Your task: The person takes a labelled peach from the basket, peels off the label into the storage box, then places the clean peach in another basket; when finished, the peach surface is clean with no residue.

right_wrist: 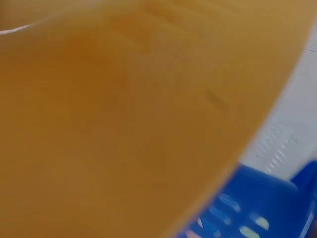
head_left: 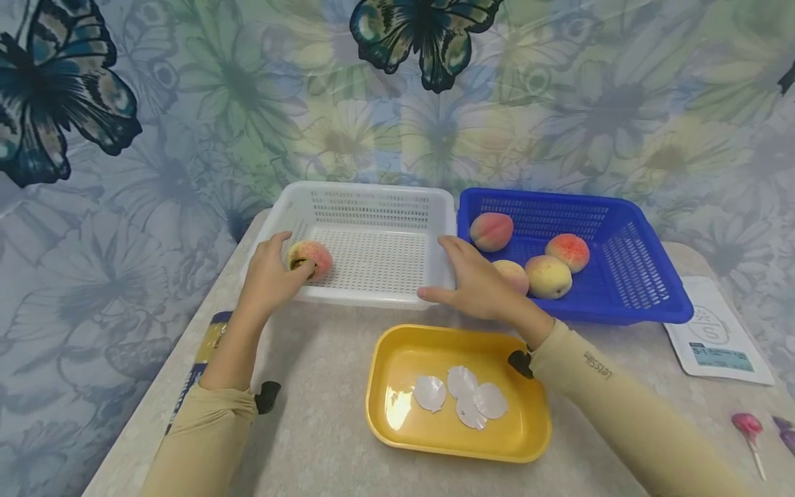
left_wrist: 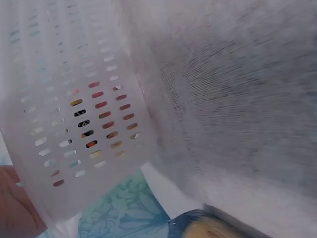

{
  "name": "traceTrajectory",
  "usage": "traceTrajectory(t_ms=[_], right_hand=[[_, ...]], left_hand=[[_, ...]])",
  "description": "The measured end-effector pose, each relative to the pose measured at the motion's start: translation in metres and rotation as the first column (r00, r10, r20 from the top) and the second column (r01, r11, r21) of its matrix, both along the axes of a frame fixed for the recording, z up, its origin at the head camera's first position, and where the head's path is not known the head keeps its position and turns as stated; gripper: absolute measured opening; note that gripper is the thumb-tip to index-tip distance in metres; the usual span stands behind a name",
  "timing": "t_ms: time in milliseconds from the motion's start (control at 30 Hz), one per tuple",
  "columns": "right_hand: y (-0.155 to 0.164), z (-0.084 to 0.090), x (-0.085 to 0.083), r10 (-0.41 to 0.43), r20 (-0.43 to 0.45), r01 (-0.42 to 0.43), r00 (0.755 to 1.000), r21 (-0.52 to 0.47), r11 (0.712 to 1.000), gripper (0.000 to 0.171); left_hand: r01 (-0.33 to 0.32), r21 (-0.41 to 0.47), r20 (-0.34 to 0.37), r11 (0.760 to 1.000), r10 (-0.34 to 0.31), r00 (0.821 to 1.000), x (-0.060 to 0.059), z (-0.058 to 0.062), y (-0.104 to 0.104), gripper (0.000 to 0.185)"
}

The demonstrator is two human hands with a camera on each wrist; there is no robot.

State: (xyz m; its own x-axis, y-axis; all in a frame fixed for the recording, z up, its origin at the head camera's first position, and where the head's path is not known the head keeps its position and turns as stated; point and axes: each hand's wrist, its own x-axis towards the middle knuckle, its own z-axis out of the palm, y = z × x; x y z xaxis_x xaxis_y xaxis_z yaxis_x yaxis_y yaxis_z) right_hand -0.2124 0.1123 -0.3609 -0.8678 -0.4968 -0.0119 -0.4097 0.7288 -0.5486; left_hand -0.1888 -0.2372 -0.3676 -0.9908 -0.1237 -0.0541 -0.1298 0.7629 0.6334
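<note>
Item: peach (head_left: 310, 257), pink and yellow, held by the left hand (head_left: 268, 279), fingers curled round its near side, low over the floor of the white basket (head_left: 373, 207) at that basket's left end, the grip placing it inside the perforated walls; whether it touches the floor cannot be told. Right hand (head_left: 478, 279): fingers straight, holding nothing, thumb on the white basket's right rim, apparently to steady it. Just right of that hand: blue basket (head_left: 646, 290), touching the white one side by side, holding four peaches (head_left: 548, 276) loose near its middle. Nearer the person than both hands: yellow tray (head_left: 397, 421) with several white paper-like scraps (head_left: 462, 399) lying flat inside. Both sleeves tan. Surface: pale speckled tabletop (head_left: 310, 414); a white printed pouch (head_left: 714, 331) far right of the right hand, a pink lollipop (head_left: 748, 428) nearer the person beyond it, and a blue-and-yellow packet (head_left: 208, 345) under the left forearm at the table edge. Backdrop: floral cloth with dark butterflies (head_left: 428, 34). Wrist views are blurred; the left shows the white basket's slotted wall (left_wrist: 84, 124).
</note>
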Motion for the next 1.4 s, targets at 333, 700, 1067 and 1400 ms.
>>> traceTrajectory(t_ms=[333,700,1067,1400], right_hand=[[-0.012,-0.017,-0.002,-0.024,-0.049,0.027,0.999,0.060,0.998,0.118],[-0.012,-0.018,-0.002,-0.048,-0.018,0.049,0.999,0.058,0.997,0.120],[-0.012,-0.020,-0.002,-0.049,-0.015,0.050,0.999,0.065,0.997,0.120],[-0.011,-0.021,-0.001,-0.045,-0.022,0.046,0.999,0.050,0.998,0.121]], left_hand=[[0.102,-0.166,0.192,0.981,-0.069,0.979,-0.031,0.004,0.004,0.070],[0.171,-0.203,0.204,0.964,-0.129,0.971,-0.052,-0.008,0.005,0.088],[0.106,-0.212,0.205,0.971,-0.062,0.977,-0.063,-0.014,0.012,0.093],[0.172,-0.175,0.204,0.969,-0.135,0.969,-0.068,-0.016,0.006,0.085]])
